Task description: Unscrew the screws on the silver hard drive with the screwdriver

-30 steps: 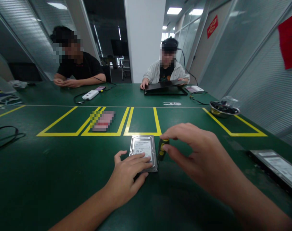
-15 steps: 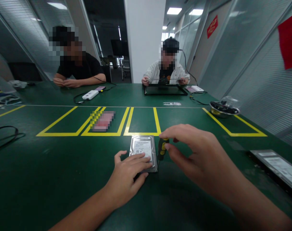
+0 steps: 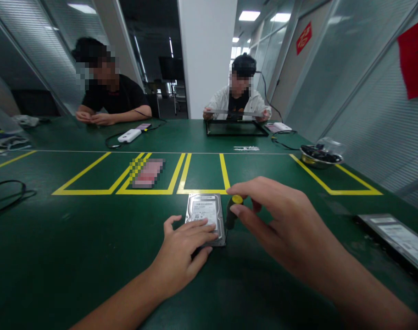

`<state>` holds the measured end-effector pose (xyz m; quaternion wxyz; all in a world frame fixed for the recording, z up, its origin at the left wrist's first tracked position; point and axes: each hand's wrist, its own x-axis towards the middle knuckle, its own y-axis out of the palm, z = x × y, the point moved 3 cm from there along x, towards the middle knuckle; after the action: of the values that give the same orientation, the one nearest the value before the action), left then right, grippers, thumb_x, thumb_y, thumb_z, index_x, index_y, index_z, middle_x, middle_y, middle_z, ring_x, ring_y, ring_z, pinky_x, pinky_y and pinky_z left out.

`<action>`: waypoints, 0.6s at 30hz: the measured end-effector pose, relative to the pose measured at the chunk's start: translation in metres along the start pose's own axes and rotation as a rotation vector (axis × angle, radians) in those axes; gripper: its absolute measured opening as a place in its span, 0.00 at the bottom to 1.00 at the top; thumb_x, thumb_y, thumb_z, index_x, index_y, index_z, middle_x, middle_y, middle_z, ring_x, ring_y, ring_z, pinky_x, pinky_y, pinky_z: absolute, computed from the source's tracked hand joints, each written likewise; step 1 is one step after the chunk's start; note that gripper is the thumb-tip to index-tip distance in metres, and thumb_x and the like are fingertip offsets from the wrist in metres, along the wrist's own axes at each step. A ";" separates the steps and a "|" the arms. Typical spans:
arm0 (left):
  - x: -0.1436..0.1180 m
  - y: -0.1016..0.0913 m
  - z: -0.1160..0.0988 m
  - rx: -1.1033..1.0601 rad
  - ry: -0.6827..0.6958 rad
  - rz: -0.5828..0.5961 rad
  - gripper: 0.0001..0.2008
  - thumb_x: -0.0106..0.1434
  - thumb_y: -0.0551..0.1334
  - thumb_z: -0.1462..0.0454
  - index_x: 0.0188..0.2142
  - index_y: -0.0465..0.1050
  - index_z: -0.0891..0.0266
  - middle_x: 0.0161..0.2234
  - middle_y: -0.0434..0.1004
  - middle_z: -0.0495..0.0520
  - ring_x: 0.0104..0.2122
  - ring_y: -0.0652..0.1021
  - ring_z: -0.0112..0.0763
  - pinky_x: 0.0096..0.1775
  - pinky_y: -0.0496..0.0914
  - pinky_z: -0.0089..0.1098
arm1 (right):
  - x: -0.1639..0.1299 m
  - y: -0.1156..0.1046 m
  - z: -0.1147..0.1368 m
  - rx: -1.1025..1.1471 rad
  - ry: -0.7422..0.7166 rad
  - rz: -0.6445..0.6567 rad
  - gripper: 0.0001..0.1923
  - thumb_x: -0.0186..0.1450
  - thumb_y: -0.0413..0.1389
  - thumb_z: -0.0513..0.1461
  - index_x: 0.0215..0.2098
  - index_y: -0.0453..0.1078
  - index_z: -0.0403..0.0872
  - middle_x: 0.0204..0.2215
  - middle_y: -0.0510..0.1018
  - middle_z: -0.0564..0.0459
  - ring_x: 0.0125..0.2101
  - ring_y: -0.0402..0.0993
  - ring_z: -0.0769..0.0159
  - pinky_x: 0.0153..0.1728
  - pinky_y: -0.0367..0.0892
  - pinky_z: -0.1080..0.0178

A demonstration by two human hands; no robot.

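Left hand [image 3: 181, 250] lay flat on drive [image 3: 206, 215], long axis pointing away. Right hand [image 3: 274, 220] pinched screwdriver [image 3: 232, 211] upright at drive's right edge.

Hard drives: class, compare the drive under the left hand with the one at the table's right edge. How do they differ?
The hard drive under the left hand lies bare on the green table, pressed down by fingers, with a screwdriver held at its right edge by the right hand. The second drive lies untouched, apparently in a clear wrapper. Both lie flat, label up.
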<state>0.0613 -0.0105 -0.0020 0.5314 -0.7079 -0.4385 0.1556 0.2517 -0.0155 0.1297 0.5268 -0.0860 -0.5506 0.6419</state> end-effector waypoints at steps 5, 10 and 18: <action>0.002 -0.002 -0.002 0.005 0.000 0.009 0.18 0.66 0.59 0.66 0.52 0.71 0.44 0.55 0.75 0.46 0.57 0.72 0.45 0.55 0.44 0.53 | 0.000 0.000 0.000 0.022 0.019 0.017 0.07 0.68 0.53 0.33 0.41 0.72 0.47 0.38 0.73 0.53 0.37 0.68 0.69 0.37 0.63 0.66; 0.000 0.001 0.001 0.004 0.012 -0.004 0.18 0.66 0.59 0.65 0.53 0.71 0.43 0.55 0.75 0.46 0.57 0.72 0.46 0.55 0.43 0.53 | -0.001 0.001 0.000 0.044 -0.027 0.015 0.12 0.67 0.50 0.29 0.44 0.71 0.47 0.40 0.74 0.54 0.40 0.69 0.70 0.41 0.64 0.67; 0.000 0.001 0.000 0.006 0.006 -0.004 0.18 0.66 0.59 0.65 0.52 0.71 0.43 0.55 0.75 0.45 0.57 0.72 0.46 0.55 0.44 0.53 | 0.000 0.002 -0.001 0.004 0.007 -0.007 0.08 0.67 0.53 0.32 0.42 0.71 0.48 0.39 0.72 0.54 0.37 0.69 0.69 0.38 0.64 0.66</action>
<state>0.0612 -0.0106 -0.0033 0.5350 -0.7058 -0.4381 0.1538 0.2512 -0.0152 0.1278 0.5312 -0.0853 -0.5478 0.6407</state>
